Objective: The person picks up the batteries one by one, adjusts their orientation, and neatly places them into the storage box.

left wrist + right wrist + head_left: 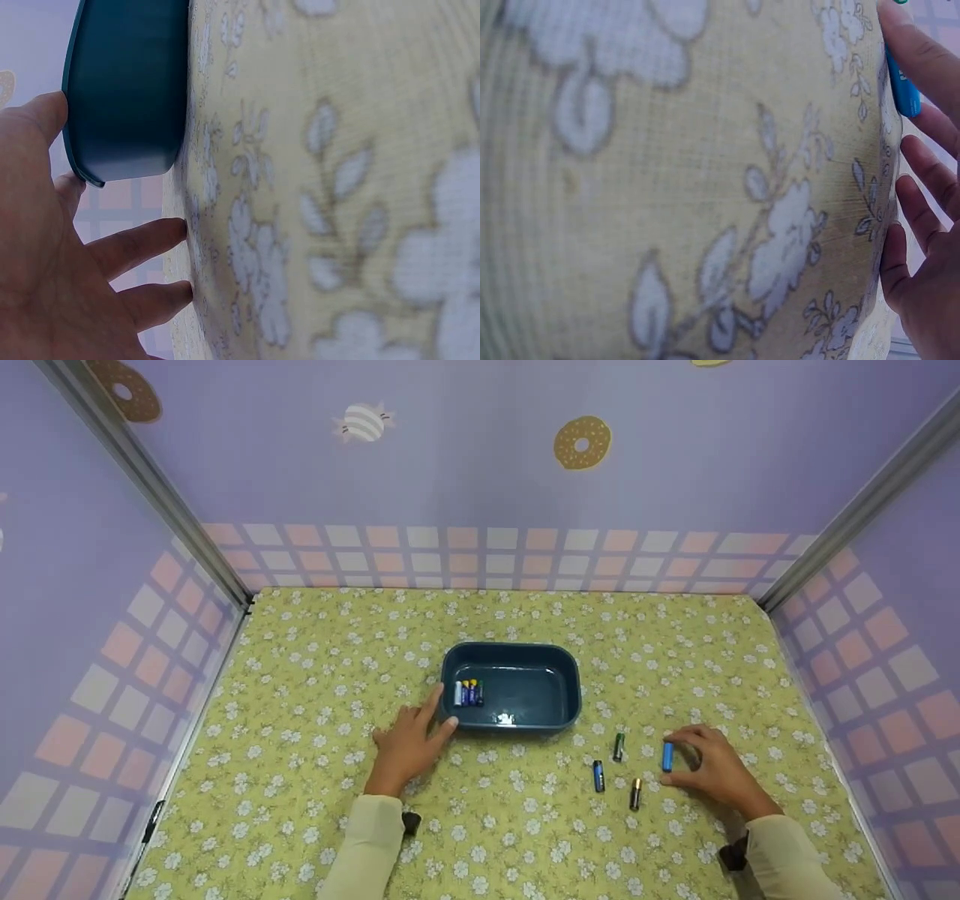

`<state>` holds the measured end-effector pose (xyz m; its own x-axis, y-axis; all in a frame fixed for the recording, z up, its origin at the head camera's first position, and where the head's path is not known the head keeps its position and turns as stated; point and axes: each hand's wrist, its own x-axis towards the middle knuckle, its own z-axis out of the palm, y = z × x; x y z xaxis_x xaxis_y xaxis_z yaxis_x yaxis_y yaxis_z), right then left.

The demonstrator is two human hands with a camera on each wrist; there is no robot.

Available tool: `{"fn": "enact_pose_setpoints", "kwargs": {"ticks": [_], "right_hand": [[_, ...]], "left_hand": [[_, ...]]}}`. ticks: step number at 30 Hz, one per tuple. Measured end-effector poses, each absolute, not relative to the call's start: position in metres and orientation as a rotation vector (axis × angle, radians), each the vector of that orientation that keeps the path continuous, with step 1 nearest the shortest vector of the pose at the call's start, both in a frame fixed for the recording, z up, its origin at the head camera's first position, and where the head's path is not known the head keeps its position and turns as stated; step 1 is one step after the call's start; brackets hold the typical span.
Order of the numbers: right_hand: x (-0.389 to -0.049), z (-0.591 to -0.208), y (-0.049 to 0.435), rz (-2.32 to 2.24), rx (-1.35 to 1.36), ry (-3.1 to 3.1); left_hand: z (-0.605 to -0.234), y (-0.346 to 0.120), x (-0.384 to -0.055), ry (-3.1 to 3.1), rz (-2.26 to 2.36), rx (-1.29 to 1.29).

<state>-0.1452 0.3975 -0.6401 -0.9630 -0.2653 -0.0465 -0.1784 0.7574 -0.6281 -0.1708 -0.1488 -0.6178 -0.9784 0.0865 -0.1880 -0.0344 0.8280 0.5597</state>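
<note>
My right hand (712,769) pinches a blue battery (667,756) end to end between thumb and forefinger, low over the cloth. The right wrist view shows part of that battery (906,86) beside the fingers; the rest is hidden. Extended fingers of my left hand (409,742) touch the left side of a dark teal plastic basin (525,727); in the left wrist view its thumb meets the basin's rim (67,120). Inside, several batteries (469,693) lie side by side at the left. Left of my right hand lie a green-and-black battery (619,747), a blue-and-black battery (598,775) and a copper-topped black battery (636,794).
A yellow-green flowered cloth (315,660) covers the table. Purple walls (480,457) with pink and white checks close off the back and both sides, with metal posts (810,532) at the corners.
</note>
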Motion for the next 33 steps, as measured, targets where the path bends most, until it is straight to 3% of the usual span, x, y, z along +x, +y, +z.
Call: {"fn": "enact_pose_setpoints", "kwargs": {"ticks": [33], "right_hand": [[-0.1460, -0.6360, 0.3933, -1.030, -0.346, 2.822]], "left_hand": [[-0.6190, -0.1483, -0.1716, 2.836, 0.813, 0.063]]}}
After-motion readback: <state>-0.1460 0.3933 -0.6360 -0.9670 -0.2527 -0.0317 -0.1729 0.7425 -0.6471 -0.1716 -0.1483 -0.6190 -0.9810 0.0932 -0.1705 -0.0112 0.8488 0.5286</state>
